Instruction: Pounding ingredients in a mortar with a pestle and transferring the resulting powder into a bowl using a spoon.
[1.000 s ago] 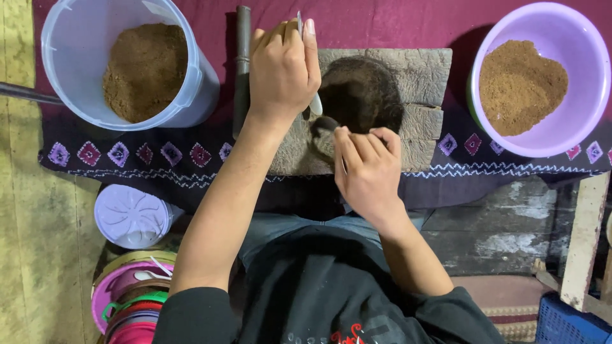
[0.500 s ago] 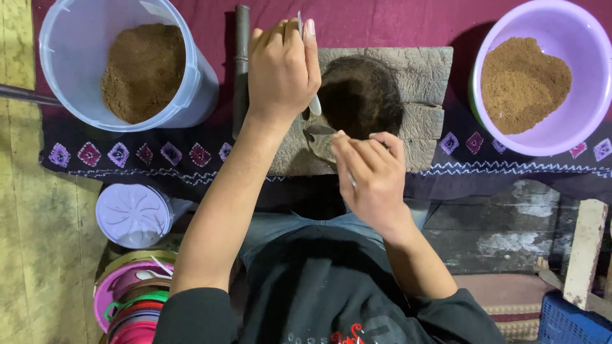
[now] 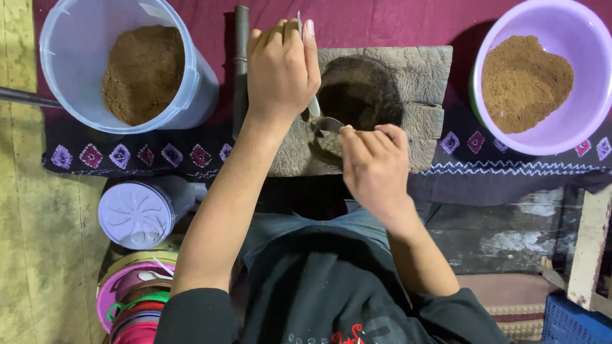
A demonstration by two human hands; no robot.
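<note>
Head view shows our right hand (image 3: 375,167) nearest us, fingers pinched narrow on a small metal spoon (image 3: 328,123) at the near edge of the stone block (image 3: 421,76); our left hand (image 3: 282,67) is closed around a thin white-handled tool over its dark hollow (image 3: 360,92); beyond sit a clear tub (image 3: 95,38) and lilac bowl (image 3: 574,137) of brown powder.

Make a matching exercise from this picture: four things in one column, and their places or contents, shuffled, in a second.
Things:
1. clear bucket
2. purple bowl
3. wooden block
4. white lid

Descriptions:
A. centre, with a dark round hollow
B. top right, holding brown powder
C. lower left, beside stacked coloured rims
D. top left, holding brown powder

Pairs: 1-D, 2-B, 3-A, 4-C
</note>
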